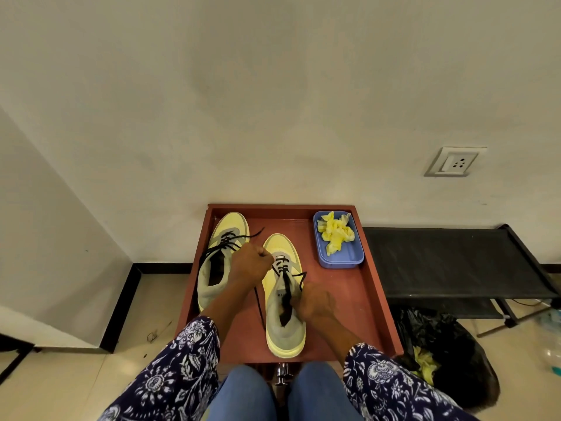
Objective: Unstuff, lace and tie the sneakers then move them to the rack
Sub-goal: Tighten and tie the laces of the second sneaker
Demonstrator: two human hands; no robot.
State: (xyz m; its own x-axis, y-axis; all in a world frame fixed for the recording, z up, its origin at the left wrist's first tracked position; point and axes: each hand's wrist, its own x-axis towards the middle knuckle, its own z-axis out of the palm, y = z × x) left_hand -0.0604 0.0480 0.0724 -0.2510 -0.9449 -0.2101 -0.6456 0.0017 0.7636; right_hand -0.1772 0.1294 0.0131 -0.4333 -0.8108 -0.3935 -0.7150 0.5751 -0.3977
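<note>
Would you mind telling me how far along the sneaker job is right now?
Unstuffing looks done: yellow paper sits in the blue tub. In hand: the left hand pulls a black lace on the right sneaker while the right hand holds it. The left sneaker has loose laces. Left: tying both and moving them to the rack.

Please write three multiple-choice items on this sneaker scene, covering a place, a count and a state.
1. Where is the blue container?
A. far right corner of the red tray
B. on the black rack
C. on the floor

2. How many sneakers are on the tray?
A. one
B. two
C. three

3. What is the left hand doing?
A. resting open
B. pinching a black lace
C. holding paper

Answers: 1 A, it sits by the tray's far right rim. 2 B, left sneaker and right sneaker. 3 B, the fingers are curled on the lace.
</note>
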